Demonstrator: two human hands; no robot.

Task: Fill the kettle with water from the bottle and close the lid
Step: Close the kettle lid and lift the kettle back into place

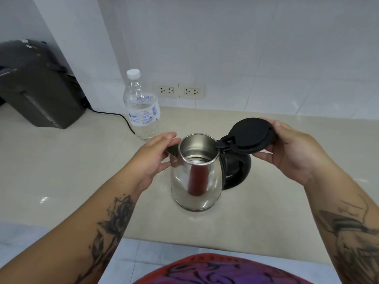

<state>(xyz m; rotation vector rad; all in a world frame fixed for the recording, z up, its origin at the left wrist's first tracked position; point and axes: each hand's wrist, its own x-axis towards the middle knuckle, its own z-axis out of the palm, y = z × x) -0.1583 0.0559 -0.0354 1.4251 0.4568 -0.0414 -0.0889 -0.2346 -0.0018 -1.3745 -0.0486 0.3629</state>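
Observation:
A steel kettle (195, 181) with a black handle stands on the beige counter (61, 160), its mouth uncovered and its inside looking dry. Its black hinged lid (249, 134) is swung back to the right, and my right hand (291, 149) grips the lid's outer edge. My left hand (155, 155) holds the kettle's spout side, thumb and fingers on the metal. A clear water bottle (142, 111) with a white cap on stands upright behind my left hand, apart from it.
A black appliance (34, 87) sits at the back left, its cord (121, 117) trailing along the counter toward the bottle. Two double wall sockets (179, 90) are on the tiled wall behind. The counter's front edge is near my body.

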